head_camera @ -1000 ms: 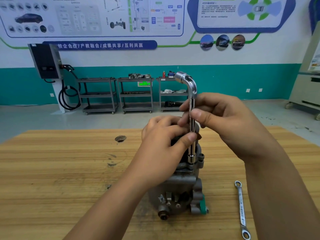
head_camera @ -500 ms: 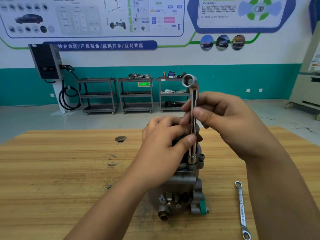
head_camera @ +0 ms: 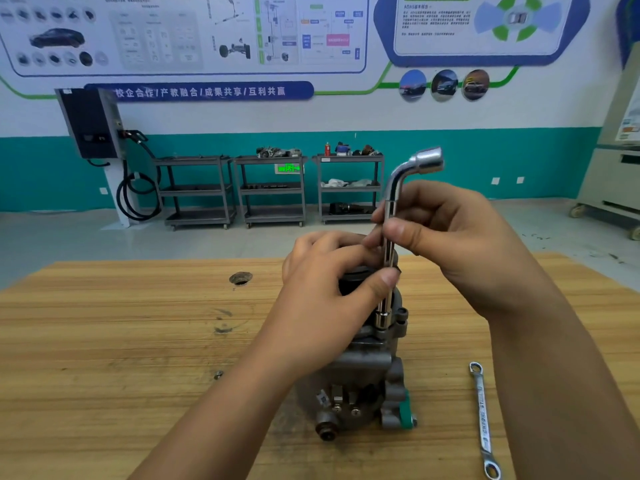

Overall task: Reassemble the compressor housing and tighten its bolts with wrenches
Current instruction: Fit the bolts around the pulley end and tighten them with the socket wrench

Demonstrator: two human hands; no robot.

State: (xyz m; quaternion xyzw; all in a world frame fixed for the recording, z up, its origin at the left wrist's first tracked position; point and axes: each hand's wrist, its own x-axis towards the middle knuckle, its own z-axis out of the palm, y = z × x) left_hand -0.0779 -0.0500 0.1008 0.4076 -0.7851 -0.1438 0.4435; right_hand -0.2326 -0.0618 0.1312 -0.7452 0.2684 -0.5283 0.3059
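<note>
Your housing looks joined | right hand pinches wrench | left hand grips housing | tightening likely not done

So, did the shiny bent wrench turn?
Yes. The bent wrench swung its top end from left to right, past the grey cart behind it; its shaft stayed upright on the compressor.

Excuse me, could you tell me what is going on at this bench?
A person is bolting a compressor standing on the wooden table. The right hand pinches an upright L-shaped socket wrench whose lower socket sits on the compressor's flange; the left hand grips the compressor's top. A ring spanner lies beside it.
</note>
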